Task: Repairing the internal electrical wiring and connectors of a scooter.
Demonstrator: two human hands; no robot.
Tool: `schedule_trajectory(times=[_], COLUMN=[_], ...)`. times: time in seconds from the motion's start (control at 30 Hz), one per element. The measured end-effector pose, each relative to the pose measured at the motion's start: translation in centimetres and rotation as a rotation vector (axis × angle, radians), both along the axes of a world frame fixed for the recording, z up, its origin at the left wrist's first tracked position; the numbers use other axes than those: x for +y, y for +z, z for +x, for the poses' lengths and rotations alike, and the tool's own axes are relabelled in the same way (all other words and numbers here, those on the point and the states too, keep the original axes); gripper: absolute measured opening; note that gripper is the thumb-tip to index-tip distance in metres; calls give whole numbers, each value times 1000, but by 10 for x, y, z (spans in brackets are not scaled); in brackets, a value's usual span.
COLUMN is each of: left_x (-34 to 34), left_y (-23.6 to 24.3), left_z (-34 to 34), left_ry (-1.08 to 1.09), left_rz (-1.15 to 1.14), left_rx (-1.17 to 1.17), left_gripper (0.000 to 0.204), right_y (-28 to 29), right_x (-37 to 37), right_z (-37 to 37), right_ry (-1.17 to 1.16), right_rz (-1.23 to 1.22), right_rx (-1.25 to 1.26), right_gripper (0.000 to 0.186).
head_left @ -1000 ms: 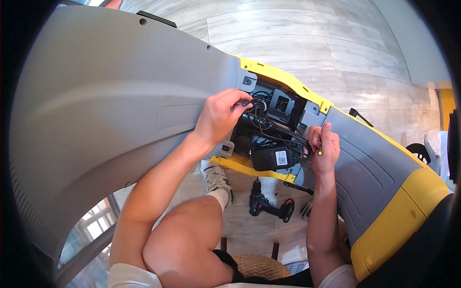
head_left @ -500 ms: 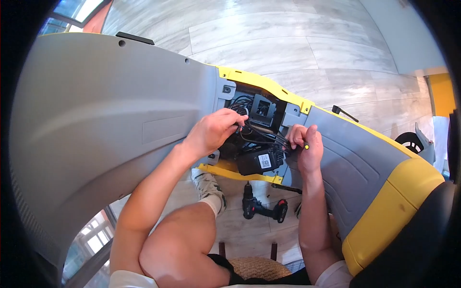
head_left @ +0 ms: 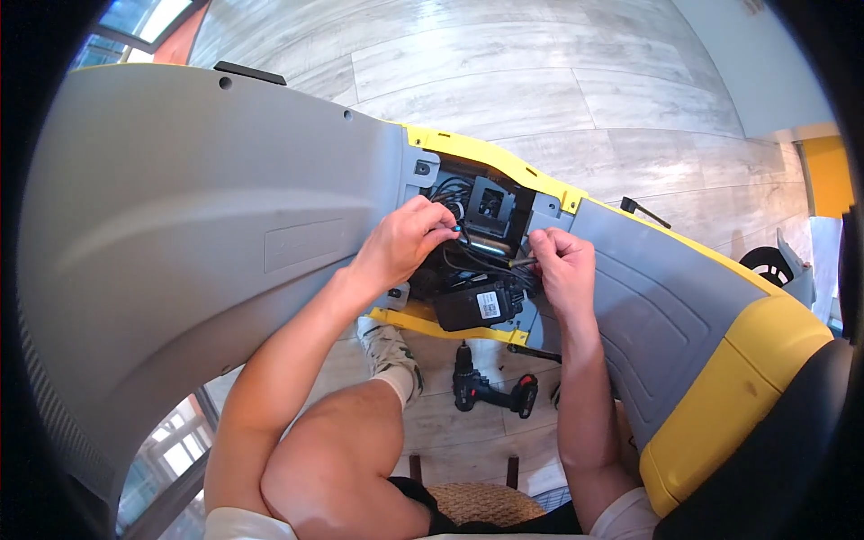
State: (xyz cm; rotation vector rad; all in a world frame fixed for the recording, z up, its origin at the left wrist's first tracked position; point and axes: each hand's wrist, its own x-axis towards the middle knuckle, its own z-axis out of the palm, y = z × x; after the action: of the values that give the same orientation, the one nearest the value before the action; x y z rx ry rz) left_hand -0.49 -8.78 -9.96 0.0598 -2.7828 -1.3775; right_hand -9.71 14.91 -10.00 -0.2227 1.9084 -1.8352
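Observation:
My left hand (head_left: 407, 238) is closed in a pinch over the opening in a grey-and-yellow vehicle body. A small blue spot shows at its fingertips, beside black cables (head_left: 481, 261); the pinched thing is mostly hidden. My right hand (head_left: 567, 268) is at the opening's right edge, its thumb and fingers closed on a slim dark piece with a yellow tip (head_left: 515, 263) pointing left. I cannot tell whether that is a tool or a cable end. Below the hands lies a black box (head_left: 470, 306) with a white label, cables running to its right end. A dark bracket (head_left: 492, 205) sits behind.
Grey panels (head_left: 189, 180) stretch left of the opening, and a ribbed grey panel (head_left: 666, 279) lies right. Yellow trim (head_left: 486, 153) borders the far side. A black cordless drill (head_left: 490, 391) lies on the floor (head_left: 450, 450) near my foot (head_left: 391, 355). A black seat edge (head_left: 774, 450) is lower right.
My right hand has turned, and the yellow tip now points left toward the cables instead of showing beside the thumb. The black box has shifted slightly left. My left hand has barely moved.

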Motion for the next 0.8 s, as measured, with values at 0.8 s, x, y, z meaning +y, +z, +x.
schedule_trajectory(times=[0.8], left_x=[3], left_y=[-4], left_z=[0], left_ry=[-61], left_rz=[-63], left_rx=[112], left_gripper=[16], right_y=[-11], right_x=[0], right_z=[7], right_ry=[70], right_rz=[-720], right_rx=[-92], right_gripper=[41])
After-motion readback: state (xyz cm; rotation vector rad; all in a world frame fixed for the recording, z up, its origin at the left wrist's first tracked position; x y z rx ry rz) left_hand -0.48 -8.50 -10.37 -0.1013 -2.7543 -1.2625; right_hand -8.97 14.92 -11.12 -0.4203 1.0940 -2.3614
